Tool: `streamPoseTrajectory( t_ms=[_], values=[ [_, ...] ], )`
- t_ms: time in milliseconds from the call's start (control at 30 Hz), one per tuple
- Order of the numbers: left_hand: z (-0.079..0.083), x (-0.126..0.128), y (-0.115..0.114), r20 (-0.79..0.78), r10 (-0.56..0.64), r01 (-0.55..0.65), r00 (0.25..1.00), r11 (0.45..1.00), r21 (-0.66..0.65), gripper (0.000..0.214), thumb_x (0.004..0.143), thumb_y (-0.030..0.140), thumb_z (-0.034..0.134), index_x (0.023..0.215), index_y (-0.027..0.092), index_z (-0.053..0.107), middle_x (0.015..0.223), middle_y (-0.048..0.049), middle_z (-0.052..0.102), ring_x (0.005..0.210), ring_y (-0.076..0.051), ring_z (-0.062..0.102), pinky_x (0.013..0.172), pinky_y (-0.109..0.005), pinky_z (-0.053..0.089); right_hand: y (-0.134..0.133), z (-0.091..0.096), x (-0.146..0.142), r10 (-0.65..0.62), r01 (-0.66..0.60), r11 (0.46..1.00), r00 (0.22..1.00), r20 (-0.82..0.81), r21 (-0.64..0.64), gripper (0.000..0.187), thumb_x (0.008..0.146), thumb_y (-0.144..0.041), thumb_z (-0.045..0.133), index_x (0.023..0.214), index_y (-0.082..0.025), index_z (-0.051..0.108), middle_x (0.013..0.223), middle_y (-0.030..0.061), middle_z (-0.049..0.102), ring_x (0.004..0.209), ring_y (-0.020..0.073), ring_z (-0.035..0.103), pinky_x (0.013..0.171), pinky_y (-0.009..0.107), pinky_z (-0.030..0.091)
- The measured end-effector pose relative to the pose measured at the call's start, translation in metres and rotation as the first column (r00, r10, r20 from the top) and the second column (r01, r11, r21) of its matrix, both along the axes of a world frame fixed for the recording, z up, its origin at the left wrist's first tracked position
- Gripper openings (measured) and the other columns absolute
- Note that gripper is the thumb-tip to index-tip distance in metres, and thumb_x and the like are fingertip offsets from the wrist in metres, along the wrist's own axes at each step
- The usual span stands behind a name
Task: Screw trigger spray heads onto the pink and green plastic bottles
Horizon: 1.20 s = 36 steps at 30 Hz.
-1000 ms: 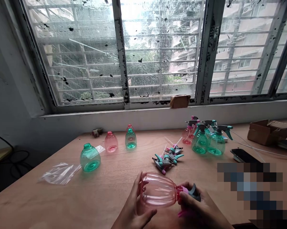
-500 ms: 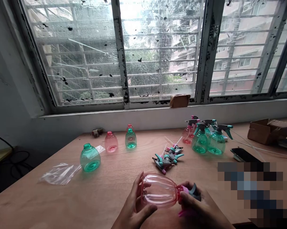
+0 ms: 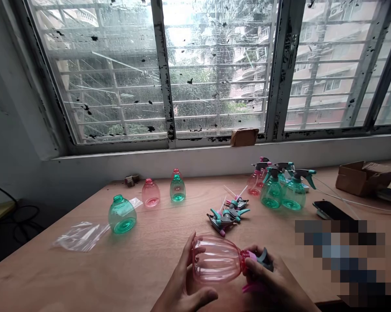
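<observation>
A clear pink spray bottle point(image 3: 216, 262) lies sideways between my two hands, its base to the left. My left hand point(image 3: 185, 277) cups the base, fingers curled behind it and the thumb lowered a little away from the wall. My right hand point(image 3: 269, 273) is closed around the neck and the grey-and-pink spray head point(image 3: 263, 259); part of the head is hidden by the fingers. Just beyond the bottle lies a pile of loose spray heads point(image 3: 229, 212), grey with teal or pink parts.
Headless bottles stand at left: a green one point(image 3: 122, 216), a pink one point(image 3: 150, 193) and another green one point(image 3: 177, 189) hiding a pink one. Assembled spray bottles point(image 3: 271, 190) stand at right, near a phone point(image 3: 334, 211) and a cardboard box point(image 3: 366, 177). A plastic bag point(image 3: 81, 236) lies at left.
My left thumb has dropped from the bottle's side and sits lower. The bottle has turned slightly about its length, while my right hand keeps its hold at the neck.
</observation>
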State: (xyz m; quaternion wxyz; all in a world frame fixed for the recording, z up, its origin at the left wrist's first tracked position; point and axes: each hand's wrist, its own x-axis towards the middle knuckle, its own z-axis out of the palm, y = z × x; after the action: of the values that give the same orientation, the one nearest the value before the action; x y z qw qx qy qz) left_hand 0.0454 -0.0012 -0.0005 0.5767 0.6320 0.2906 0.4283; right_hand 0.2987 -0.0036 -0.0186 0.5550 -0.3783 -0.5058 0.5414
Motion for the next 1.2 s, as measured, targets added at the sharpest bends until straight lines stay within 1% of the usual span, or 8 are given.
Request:
streamPoseTrajectory(
  t_ms=[333,433,533,633,733,933,1067,1200],
  values=[
    [-0.005,-0.004,0.002,-0.094,0.088,-0.089,0.992,0.996,-0.008,0.102,0.077,0.056,0.075,0.156,0.028,0.016,0.159,-0.0149,0.032,0.141,-0.037,0.038,0.116,-0.049,0.029,0.001,-0.002,0.001,0.008,-0.008,1.0,1.0,0.009,-0.019,0.037,0.076,-0.049,0.079,0.083,-0.014,0.068,0.065,0.0027,0.07,0.056,0.0158,0.06,0.053,0.027,0.048],
    [-0.009,-0.005,0.004,-0.123,0.09,-0.089,0.988,0.996,0.018,0.102,0.079,0.053,0.074,0.157,0.029,0.012,0.154,-0.0158,0.039,0.138,-0.035,0.043,0.118,-0.05,0.026,0.001,-0.002,0.001,0.002,-0.002,1.0,1.0,0.018,-0.013,0.037,0.077,-0.049,0.078,0.084,-0.014,0.069,0.065,0.0028,0.07,0.056,0.0155,0.06,0.053,0.027,0.047],
    [-0.015,-0.006,0.009,-0.115,0.073,-0.061,0.991,0.993,0.106,0.106,0.08,0.044,0.077,0.156,0.031,0.005,0.157,-0.0145,0.036,0.14,-0.033,0.042,0.119,-0.049,0.026,0.0,0.0,0.001,-0.006,0.005,1.0,0.999,0.039,0.003,0.038,0.078,-0.05,0.077,0.084,-0.013,0.069,0.065,0.0026,0.07,0.056,0.0151,0.06,0.054,0.026,0.046],
    [-0.021,-0.007,0.013,-0.173,0.091,-0.043,0.981,0.963,0.264,0.099,0.082,0.035,0.077,0.155,0.033,0.01,0.166,-0.01,0.02,0.15,-0.033,0.023,0.124,-0.049,0.016,-0.001,0.002,0.0,-0.001,0.0,1.0,0.999,0.048,0.013,0.037,0.077,-0.049,0.078,0.082,-0.014,0.069,0.064,0.0029,0.071,0.055,0.0151,0.06,0.054,0.026,0.046],
    [-0.025,-0.009,0.016,-0.216,0.145,-0.064,0.966,0.938,0.341,0.092,0.084,0.031,0.074,0.155,0.034,0.015,0.166,-0.0071,0.021,0.152,-0.033,0.016,0.124,-0.05,0.011,-0.001,0.003,-0.001,0.006,-0.006,1.0,0.999,0.05,0.002,0.037,0.076,-0.049,0.078,0.082,-0.014,0.07,0.064,0.0032,0.072,0.056,0.0154,0.06,0.054,0.026,0.047],
    [-0.021,-0.008,0.011,-0.13,0.062,-0.042,0.99,0.988,0.15,0.106,0.079,0.042,0.078,0.157,0.033,0.007,0.167,-0.0082,0.019,0.15,-0.035,0.024,0.124,-0.052,0.015,-0.001,0.002,0.0,0.01,-0.01,1.0,0.999,0.034,0.002,0.036,0.075,-0.048,0.08,0.08,-0.014,0.069,0.063,0.0025,0.072,0.055,0.0138,0.061,0.053,0.023,0.046],
    [-0.01,-0.006,0.005,-0.12,0.09,-0.084,0.989,0.995,0.052,0.091,0.083,0.045,0.074,0.155,0.027,0.022,0.166,-0.0092,0.022,0.152,-0.031,0.019,0.125,-0.049,0.013,0.0,0.001,0.0,0.012,-0.012,1.0,0.999,0.036,0.001,0.036,0.076,-0.048,0.08,0.083,-0.014,0.07,0.063,0.0024,0.072,0.055,0.0132,0.061,0.053,0.022,0.046],
    [-0.008,-0.004,0.004,-0.105,0.107,-0.105,0.989,0.994,0.028,0.096,0.078,0.044,0.079,0.155,0.028,0.023,0.166,-0.008,0.023,0.151,-0.033,0.023,0.124,-0.048,0.017,0.0,-0.001,0.001,0.012,-0.012,1.0,1.0,0.021,-0.003,0.035,0.077,-0.047,0.079,0.084,-0.014,0.07,0.064,0.0026,0.072,0.056,0.0143,0.061,0.053,0.024,0.048]
  ],
)
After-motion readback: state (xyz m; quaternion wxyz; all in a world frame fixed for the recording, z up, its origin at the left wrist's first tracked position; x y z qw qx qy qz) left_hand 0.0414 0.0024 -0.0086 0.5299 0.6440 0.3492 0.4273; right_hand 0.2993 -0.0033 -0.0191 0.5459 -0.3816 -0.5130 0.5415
